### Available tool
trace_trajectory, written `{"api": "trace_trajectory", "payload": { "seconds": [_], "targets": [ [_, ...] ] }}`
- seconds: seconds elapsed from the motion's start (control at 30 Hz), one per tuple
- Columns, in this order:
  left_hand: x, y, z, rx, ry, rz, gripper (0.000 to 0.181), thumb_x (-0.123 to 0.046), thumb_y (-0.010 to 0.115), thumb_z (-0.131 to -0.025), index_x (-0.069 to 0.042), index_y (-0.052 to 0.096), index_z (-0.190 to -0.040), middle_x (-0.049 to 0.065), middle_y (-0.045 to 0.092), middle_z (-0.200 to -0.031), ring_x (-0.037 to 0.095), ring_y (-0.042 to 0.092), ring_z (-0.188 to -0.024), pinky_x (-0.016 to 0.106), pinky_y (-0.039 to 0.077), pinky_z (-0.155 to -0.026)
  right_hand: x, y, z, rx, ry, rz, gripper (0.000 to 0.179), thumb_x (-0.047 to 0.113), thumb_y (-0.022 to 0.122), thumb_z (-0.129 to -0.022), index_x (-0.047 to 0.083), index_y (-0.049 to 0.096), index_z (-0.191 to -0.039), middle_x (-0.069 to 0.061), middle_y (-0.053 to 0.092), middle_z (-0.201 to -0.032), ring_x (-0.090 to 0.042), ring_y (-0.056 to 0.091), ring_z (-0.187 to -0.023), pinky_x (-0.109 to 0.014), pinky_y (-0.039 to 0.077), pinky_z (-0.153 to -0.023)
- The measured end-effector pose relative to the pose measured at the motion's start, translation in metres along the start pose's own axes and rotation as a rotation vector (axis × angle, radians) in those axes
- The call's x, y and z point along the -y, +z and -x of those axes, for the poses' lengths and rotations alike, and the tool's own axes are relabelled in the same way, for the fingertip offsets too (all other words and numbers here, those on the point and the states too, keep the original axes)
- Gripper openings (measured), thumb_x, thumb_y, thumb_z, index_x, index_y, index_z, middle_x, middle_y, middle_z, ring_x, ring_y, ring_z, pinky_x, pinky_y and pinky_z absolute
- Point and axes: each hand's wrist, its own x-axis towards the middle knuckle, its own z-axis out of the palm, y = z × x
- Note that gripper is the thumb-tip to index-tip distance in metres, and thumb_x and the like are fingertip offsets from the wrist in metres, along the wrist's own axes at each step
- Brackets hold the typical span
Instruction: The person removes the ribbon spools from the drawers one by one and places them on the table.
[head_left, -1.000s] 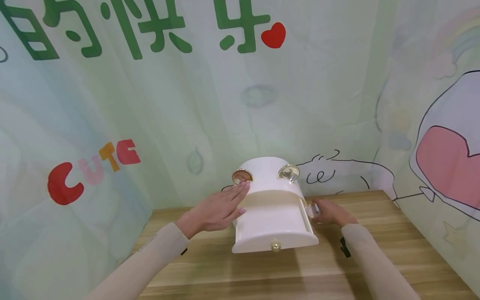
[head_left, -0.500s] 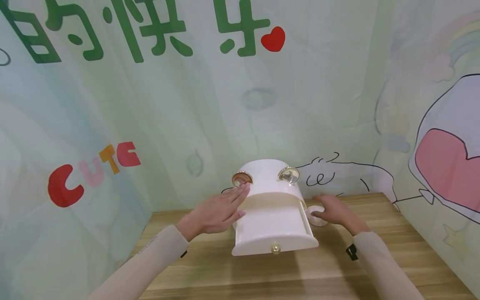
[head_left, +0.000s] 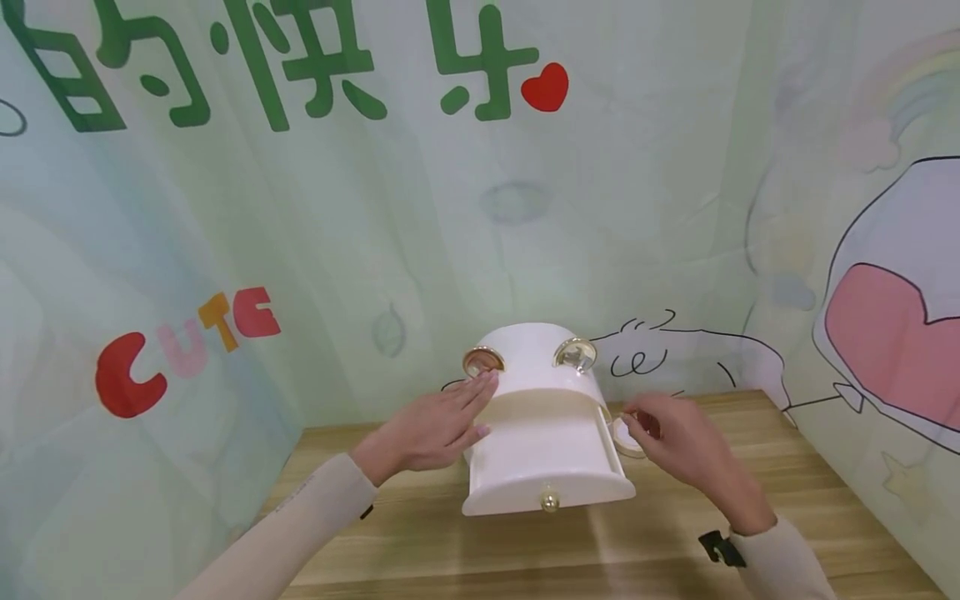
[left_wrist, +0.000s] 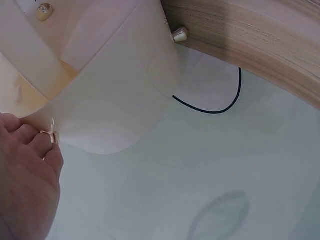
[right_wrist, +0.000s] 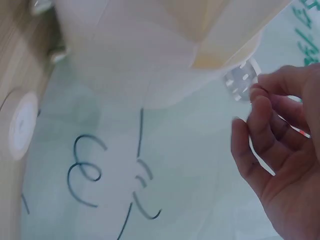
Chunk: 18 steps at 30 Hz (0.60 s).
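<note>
A white box [head_left: 532,357] with a rounded top stands on the table in the head view. Two gold-rimmed round ornaments [head_left: 576,356] stick up from it, and its drawer [head_left: 543,442] is pulled out, with a gold knob [head_left: 550,501] in front. My left hand [head_left: 435,423] rests on the box's left side, fingers extended by the left ornament, partly covering it. Right of the box, a thick round white disc [right_wrist: 22,125] lies flat on the wood. Over it hovers my right hand [head_left: 686,442], fingers loosely bent; the right wrist view shows nothing in them.
The wooden tabletop [head_left: 420,542] spreads around the box and towards me. Close behind and at both sides hangs a pale green printed cloth [head_left: 637,208]. Short gold feet [left_wrist: 180,34] hold the box off the wood.
My right hand has let go of the white disc, which now lies beside the box, and has drawn back up and to the right. My left hand stays in place on the box.
</note>
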Motion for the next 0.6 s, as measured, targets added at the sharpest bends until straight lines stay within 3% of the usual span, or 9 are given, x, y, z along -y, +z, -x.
{"api": "trace_trajectory", "payload": {
  "seconds": [0.13,0.23,0.27,0.37,0.47,0.6],
  "targets": [
    [0.000,0.000,0.000,-0.004,-0.004,0.008,0.069,-0.039,0.034,-0.115,0.001,0.015,-0.167,0.016,0.015,-0.177,0.028,0.022,-0.164,0.044,0.028,-0.133,0.026,0.001,0.008,-0.190,-0.150,-0.086,0.015,-0.003,0.080,-0.084,0.008,0.077,-0.092,0.009,0.065,-0.073,0.005,0.051,-0.065,-0.011,0.047,-0.056],
    [0.000,0.000,0.000,-0.006,-0.010,0.020,0.069,-0.039,0.034,-0.115,0.001,0.014,-0.167,0.015,0.015,-0.177,0.028,0.021,-0.165,0.044,0.028,-0.133,0.045,0.008,0.015,-0.302,-0.235,-0.158,0.003,0.006,0.075,-0.094,0.007,0.076,-0.092,0.010,0.063,-0.071,0.004,0.052,-0.063,-0.008,0.045,-0.057],
    [0.000,0.000,0.000,-0.006,-0.010,0.024,0.069,-0.039,0.034,-0.115,0.001,0.014,-0.167,0.015,0.014,-0.177,0.028,0.021,-0.165,0.044,0.028,-0.133,0.052,0.012,0.018,-0.348,-0.261,-0.163,0.009,0.012,0.072,-0.098,0.007,0.076,-0.091,0.010,0.063,-0.070,0.003,0.052,-0.063,-0.008,0.045,-0.057],
    [-0.001,0.001,0.000,-0.001,-0.013,0.031,0.069,-0.039,0.033,-0.115,0.000,0.013,-0.167,0.015,0.014,-0.177,0.027,0.021,-0.165,0.044,0.027,-0.133,0.071,0.025,0.023,-0.514,-0.366,-0.152,0.030,0.023,0.062,-0.106,0.005,0.076,-0.087,0.006,0.063,-0.068,-0.001,0.052,-0.060,-0.013,0.044,-0.057],
    [-0.002,0.002,0.001,-0.003,-0.013,0.032,0.069,-0.039,0.033,-0.115,0.000,0.013,-0.167,0.015,0.014,-0.177,0.026,0.022,-0.164,0.044,0.027,-0.133,0.089,0.037,0.025,-0.675,-0.511,-0.119,0.032,0.016,0.063,-0.104,-0.001,0.076,-0.080,-0.002,0.067,-0.067,-0.007,0.055,-0.058,-0.020,0.045,-0.055],
    [-0.001,0.002,0.000,-0.008,-0.011,0.031,0.068,-0.038,0.033,-0.115,0.001,0.014,-0.167,0.015,0.014,-0.177,0.027,0.022,-0.164,0.044,0.027,-0.133,0.106,0.049,0.028,-0.739,-0.638,-0.027,0.031,0.014,0.064,-0.102,-0.003,0.074,-0.078,-0.010,0.068,-0.072,-0.015,0.060,-0.061,-0.022,0.049,-0.053]
  ]
}}
